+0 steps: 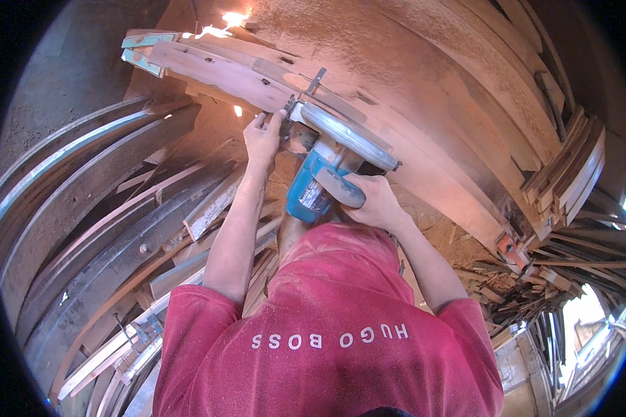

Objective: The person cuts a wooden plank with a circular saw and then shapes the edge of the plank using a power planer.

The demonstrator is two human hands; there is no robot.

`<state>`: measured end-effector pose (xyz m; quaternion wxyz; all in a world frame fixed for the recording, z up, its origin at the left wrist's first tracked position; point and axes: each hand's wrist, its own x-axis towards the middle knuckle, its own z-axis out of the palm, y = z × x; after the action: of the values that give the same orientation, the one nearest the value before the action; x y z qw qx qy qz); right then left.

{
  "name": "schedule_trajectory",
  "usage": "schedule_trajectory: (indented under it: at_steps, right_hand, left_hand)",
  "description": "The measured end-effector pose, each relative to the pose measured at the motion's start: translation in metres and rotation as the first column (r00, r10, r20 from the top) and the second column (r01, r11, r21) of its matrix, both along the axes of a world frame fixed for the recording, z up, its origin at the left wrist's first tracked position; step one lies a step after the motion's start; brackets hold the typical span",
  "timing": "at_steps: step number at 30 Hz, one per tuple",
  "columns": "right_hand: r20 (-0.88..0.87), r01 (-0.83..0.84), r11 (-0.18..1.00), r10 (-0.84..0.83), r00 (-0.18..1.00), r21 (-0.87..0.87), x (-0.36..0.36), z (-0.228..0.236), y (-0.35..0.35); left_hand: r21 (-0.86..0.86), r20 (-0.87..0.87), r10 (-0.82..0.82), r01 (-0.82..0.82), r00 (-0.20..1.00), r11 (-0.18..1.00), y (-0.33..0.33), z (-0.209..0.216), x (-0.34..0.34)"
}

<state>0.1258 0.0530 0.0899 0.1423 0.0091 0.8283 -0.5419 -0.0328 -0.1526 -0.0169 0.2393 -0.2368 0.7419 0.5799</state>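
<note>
A circular saw (307, 193) with a blue motor body and a silver blade guard (344, 132) rests on a long wooden plank (222, 75). My right hand (374, 200) is wrapped round the saw's rear handle. At the front end of the saw, my left hand (263, 137) has its fingers closed on the edge of the base plate, beside the guide bar (316, 81) that sticks out over the plank. The blade itself is hidden by the guard. Plank and saw lie straight in front of my red shirt.
Sawdust covers the wooden surface beyond the plank. Pale turquoise wood pieces (142, 53) sit at the plank's far left end. Stacked boards (567, 170) stand to the right, above a heap of offcuts (515, 285). Many long, dusty boards (83, 181) lie on the left.
</note>
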Motion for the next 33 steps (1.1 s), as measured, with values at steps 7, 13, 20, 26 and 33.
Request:
schedule_trajectory:
  at_steps: [7,13,20,26,33]
  right_hand:
    - [0.017,0.005,1.0,-0.005,1.0,-0.01,-0.009,0.001,-0.007]
    - [-0.004,0.02,1.0,-0.02,1.0,-0.017,-0.014,-0.002,-0.013]
    - [-0.002,0.011,1.0,-0.011,1.0,-0.004,-0.023,-0.005,-0.02]
    - [-0.02,0.029,0.999,-0.029,0.999,-0.022,-0.028,-0.005,-0.026]
    - [-0.011,0.003,0.999,-0.004,1.0,-0.032,-0.038,-0.005,-0.036]
  left_hand:
    - [0.035,0.005,-0.009,0.009,1.0,0.999,-0.01,-0.007,-0.009]
    - [0.058,0.076,0.044,-0.048,0.996,0.997,-0.009,0.006,-0.017]
    - [0.052,0.04,-0.031,0.029,0.999,0.998,-0.017,0.011,-0.026]
    - [-0.01,0.035,-0.08,0.08,0.996,0.997,-0.021,0.019,-0.036]
    - [0.009,-0.031,-0.037,0.037,0.999,0.999,-0.038,0.002,-0.042]
